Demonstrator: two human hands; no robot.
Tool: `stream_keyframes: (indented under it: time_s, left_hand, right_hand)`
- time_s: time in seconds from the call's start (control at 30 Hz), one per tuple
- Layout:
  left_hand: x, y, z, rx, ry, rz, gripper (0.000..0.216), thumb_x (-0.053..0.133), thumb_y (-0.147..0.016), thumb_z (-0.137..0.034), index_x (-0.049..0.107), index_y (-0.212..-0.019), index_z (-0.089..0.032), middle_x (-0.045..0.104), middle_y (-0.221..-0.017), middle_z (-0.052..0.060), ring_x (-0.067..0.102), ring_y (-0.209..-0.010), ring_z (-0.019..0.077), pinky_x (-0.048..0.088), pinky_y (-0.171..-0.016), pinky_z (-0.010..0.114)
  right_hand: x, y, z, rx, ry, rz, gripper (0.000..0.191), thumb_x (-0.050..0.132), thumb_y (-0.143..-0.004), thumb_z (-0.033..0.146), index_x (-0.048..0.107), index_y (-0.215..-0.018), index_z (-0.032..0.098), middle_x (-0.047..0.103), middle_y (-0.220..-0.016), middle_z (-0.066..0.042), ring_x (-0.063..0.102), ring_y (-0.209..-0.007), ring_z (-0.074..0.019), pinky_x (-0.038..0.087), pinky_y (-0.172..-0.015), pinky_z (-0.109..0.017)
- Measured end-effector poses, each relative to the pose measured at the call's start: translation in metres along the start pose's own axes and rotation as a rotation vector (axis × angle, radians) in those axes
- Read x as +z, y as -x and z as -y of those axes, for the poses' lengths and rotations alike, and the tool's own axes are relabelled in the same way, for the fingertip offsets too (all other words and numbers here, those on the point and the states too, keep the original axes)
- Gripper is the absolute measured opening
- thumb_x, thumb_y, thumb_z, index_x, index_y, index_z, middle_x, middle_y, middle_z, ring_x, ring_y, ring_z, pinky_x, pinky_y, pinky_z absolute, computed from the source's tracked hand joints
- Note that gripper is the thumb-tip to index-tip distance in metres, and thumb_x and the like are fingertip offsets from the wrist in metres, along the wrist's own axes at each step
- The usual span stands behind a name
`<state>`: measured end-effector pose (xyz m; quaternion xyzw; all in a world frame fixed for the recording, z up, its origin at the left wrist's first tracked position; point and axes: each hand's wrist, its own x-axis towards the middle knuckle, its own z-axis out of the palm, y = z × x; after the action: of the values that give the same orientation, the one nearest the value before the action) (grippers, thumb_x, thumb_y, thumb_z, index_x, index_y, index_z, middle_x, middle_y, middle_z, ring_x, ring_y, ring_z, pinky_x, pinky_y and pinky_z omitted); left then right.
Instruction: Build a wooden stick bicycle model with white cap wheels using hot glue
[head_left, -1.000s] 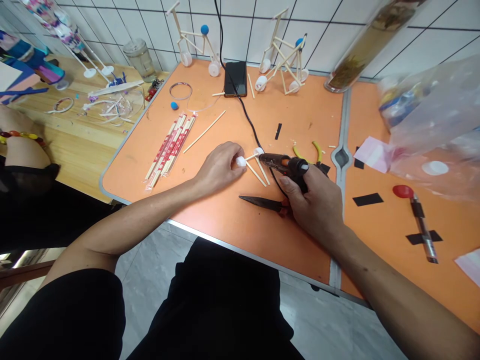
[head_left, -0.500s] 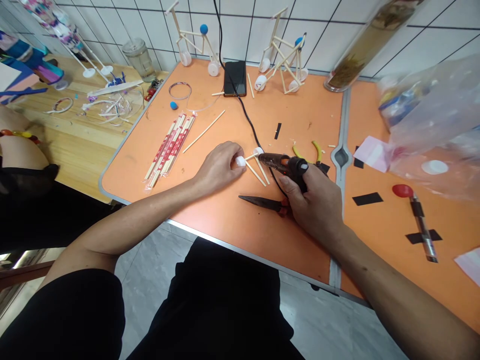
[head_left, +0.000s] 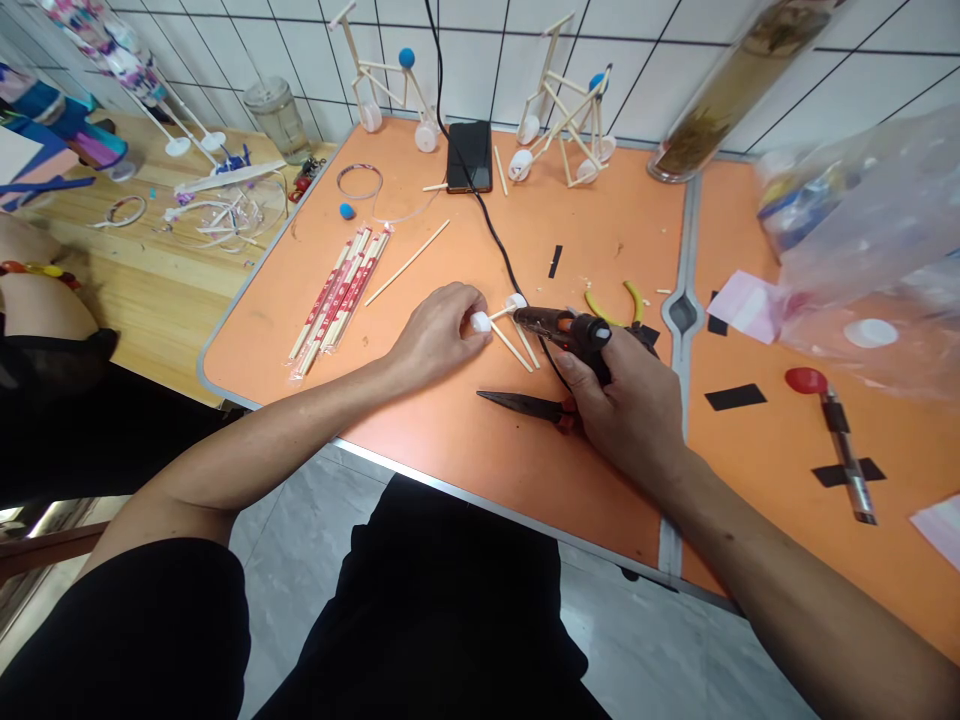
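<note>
My left hand (head_left: 437,335) rests on the orange table (head_left: 450,440) with its fingers pinched on a small white cap (head_left: 481,322) fixed to thin wooden sticks (head_left: 514,345). My right hand (head_left: 626,405) is wrapped round a black glue gun (head_left: 564,327). The gun's nozzle points left and touches a second white cap (head_left: 516,301) at the sticks' far end. Its black cord (head_left: 491,228) runs up the table to the wall.
Dark scissors (head_left: 525,405) lie just in front of my right hand. Yellow-handled pliers (head_left: 615,300), wrapped chopsticks (head_left: 341,295), a phone (head_left: 471,157), two stick bicycle models (head_left: 566,120), a glass jar (head_left: 724,95) and plastic bags (head_left: 862,240) are on the table. Another person's arm (head_left: 37,290) is at left.
The glue gun and my right hand have shifted very slightly left toward the cap. My left hand has stayed in place.
</note>
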<state>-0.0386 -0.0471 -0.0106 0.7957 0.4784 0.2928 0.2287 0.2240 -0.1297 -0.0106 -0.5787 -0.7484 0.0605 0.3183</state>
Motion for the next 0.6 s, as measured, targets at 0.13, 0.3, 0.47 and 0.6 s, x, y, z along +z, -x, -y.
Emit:
stream_keyframes:
  time_s: [0.13, 0.3, 0.47, 0.6]
  left_hand:
    - [0.001, 0.0003, 0.0011, 0.018, -0.002, -0.012, 0.021, 0.078, -0.093, -0.009, 0.063, -0.095, -0.024, 0.072, -0.096, 0.002, 0.061, -0.084, 0.019, 0.047, -0.077, 0.037]
    - [0.0021, 0.0009, 0.0015, 0.034, -0.008, -0.025, 0.019, 0.076, -0.094, -0.009, 0.063, -0.095, -0.024, 0.072, -0.095, 0.002, 0.061, -0.083, 0.0182, 0.046, -0.076, 0.036]
    - [0.0028, 0.0006, 0.003, 0.038, -0.017, -0.024, 0.019, 0.076, -0.095, -0.01, 0.063, -0.095, -0.024, 0.072, -0.096, 0.002, 0.061, -0.083, 0.0182, 0.046, -0.076, 0.035]
    - [0.0027, 0.0003, 0.0037, 0.036, -0.013, -0.025, 0.019, 0.076, -0.096, -0.01, 0.063, -0.095, -0.024, 0.072, -0.096, 0.003, 0.06, -0.083, 0.0181, 0.046, -0.076, 0.035]
  right_hand:
    - [0.0011, -0.0003, -0.001, -0.023, 0.031, -0.006, 0.028, 0.061, -0.116, 0.046, 0.074, -0.126, 0.023, 0.082, -0.109, -0.013, 0.079, -0.102, -0.0353, 0.058, -0.08, -0.043]
    - [0.0012, 0.0002, -0.0018, -0.006, 0.041, 0.013, 0.029, 0.06, -0.116, 0.048, 0.073, -0.125, 0.024, 0.08, -0.107, -0.012, 0.077, -0.1, -0.0345, 0.057, -0.08, -0.041]
    - [0.0019, 0.0, -0.0012, -0.025, 0.03, -0.011, 0.029, 0.061, -0.115, 0.047, 0.075, -0.124, 0.024, 0.081, -0.107, -0.013, 0.077, -0.1, -0.0343, 0.057, -0.081, -0.041]
    - [0.0019, -0.0003, 0.0004, -0.048, 0.021, -0.002, 0.032, 0.061, -0.116, 0.043, 0.077, -0.135, 0.023, 0.083, -0.116, -0.014, 0.079, -0.107, -0.0353, 0.061, -0.085, -0.043]
